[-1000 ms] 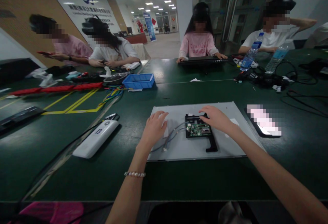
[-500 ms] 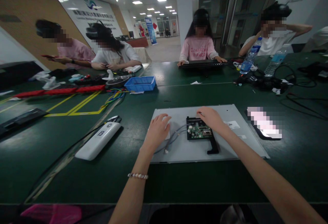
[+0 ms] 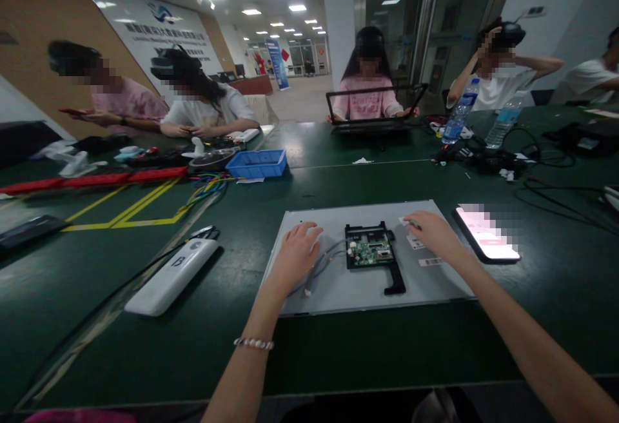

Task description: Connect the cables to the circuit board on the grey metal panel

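Observation:
A flat grey display panel lies on the green table in front of me. On its middle rests a black plastic bracket carrying a green circuit board. Grey cables run leftward from the board and pass under my left hand. That hand is over the panel's left side, fingers apart and lightly bent, holding nothing visible. Right of the bracket, above the panel's white labels, is my right hand. Its fingers are pinched together, with a small dark bit at the tips too small to name.
A white power bank with a cable lies left of the panel, a lit phone right of it. Farther off are a blue basket, coloured wires and water bottles. Across the table, a person holds a black frame.
My right hand has moved right, from the bracket's upper edge to above the labels. My left hand stays over the panel's left side. The person opposite has raised a black frame.

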Motion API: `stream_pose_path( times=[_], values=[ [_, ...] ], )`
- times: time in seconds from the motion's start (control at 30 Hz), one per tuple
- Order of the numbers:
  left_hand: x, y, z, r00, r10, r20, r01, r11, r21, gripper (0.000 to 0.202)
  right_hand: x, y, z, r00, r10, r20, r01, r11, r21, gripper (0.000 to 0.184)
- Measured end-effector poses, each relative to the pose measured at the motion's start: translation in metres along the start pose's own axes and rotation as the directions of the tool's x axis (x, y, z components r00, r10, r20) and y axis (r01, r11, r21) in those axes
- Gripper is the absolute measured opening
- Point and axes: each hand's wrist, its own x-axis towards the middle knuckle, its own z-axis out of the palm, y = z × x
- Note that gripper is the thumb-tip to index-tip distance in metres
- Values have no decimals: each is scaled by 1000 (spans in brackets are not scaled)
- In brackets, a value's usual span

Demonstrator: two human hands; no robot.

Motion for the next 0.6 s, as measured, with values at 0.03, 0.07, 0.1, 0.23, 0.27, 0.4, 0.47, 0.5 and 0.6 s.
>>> stream_pose_path(
  times=[0.03, 0.07, 0.1, 0.23, 0.27, 0.4, 0.47, 0.5, 0.6],
  values=[
    [0, 1, 0, 1000, 1, -1, -1, 1000, -2, 30, -2, 2, -2, 1000, 16, 0, -16, 999, 31, 29],
    [0, 2, -1, 1000, 4, 0, -4, 1000, -2, 30, -4, 5, -4, 999, 35, 1, -35, 998, 59, 30],
    [0, 3, -1, 1000, 8, 2, -8, 1000, 1, 30, -6, 9, -6, 998, 60, 7, -60, 995, 85, 30],
    [1, 5, -1, 1000, 21, 19, -22, 1000, 21, 31, -14, 20, -9, 983, 166, 79, -178, 965, 192, 34],
    [1, 6, -1, 999, 23, 25, -24, 999, 25, 31, -15, 20, -9, 980, 171, 98, -189, 959, 211, 36],
    [2, 7, 2, 999, 26, 38, -27, 999, 29, 31, -17, 15, -7, 983, 139, 117, -161, 966, 205, 36],
    [2, 7, 3, 999, 28, 41, -29, 999, 25, 31, -17, 11, -6, 983, 134, 128, -157, 970, 187, 35],
    [2, 7, 4, 999, 31, 42, -32, 999, 22, 31, -17, 10, -7, 981, 136, 136, -160, 970, 182, 34],
    [2, 8, 4, 998, 37, 45, -38, 999, 11, 31, -17, 10, -7, 979, 148, 144, -172, 969, 178, 33]
  ],
)
